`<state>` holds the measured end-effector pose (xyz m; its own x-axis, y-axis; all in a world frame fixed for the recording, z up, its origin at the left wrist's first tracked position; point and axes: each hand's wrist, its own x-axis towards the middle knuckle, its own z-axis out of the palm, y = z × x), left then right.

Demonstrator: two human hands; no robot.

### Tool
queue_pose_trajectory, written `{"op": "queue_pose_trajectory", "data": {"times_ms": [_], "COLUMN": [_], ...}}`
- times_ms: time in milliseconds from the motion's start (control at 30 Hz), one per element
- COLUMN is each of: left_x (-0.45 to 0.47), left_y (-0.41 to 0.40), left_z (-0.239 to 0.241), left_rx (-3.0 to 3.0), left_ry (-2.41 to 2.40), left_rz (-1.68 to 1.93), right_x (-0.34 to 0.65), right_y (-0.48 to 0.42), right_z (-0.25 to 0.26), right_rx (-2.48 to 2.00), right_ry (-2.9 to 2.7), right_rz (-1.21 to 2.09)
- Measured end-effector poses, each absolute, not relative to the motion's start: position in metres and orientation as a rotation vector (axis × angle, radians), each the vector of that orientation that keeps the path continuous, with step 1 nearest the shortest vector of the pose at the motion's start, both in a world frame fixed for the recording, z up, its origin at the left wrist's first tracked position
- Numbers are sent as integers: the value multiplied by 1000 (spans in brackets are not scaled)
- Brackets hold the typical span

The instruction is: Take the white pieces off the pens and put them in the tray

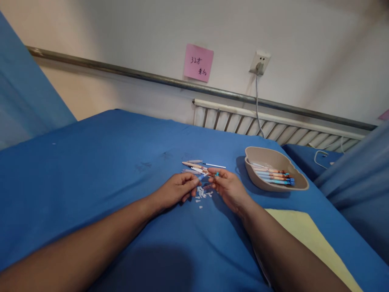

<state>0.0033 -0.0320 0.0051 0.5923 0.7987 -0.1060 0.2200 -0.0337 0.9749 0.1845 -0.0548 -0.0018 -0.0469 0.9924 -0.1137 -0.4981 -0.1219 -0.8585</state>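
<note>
My left hand [178, 190] and my right hand [227, 187] meet over the blue table cloth [106, 170]. The left fingers pinch a small blue pen part [201, 177]. My right fingers are closed round a short pen piece with a blue tip [216, 174]. Just beyond the hands lie loose pen barrels and a thin white refill [197, 165]. Several tiny white bits [203, 195] are scattered on the cloth between and below my hands.
A beige tray [299, 184] at the right holds several assembled pens [275, 175]. A yellow sheet [306, 231] lies at the near right. Behind are a radiator [273, 127], a wall socket with cable [259, 63] and a pink note [198, 63].
</note>
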Motion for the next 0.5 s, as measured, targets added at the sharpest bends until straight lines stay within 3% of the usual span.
{"op": "queue_pose_trajectory", "data": {"times_ms": [500], "left_x": [2], "left_y": [-32], "left_z": [4], "left_rx": [1588], "left_ry": [886], "left_rz": [597], "right_x": [188], "right_y": [-56], "right_z": [-1], "right_rx": [-910], "right_ry": [-939], "right_rz": [1462]}}
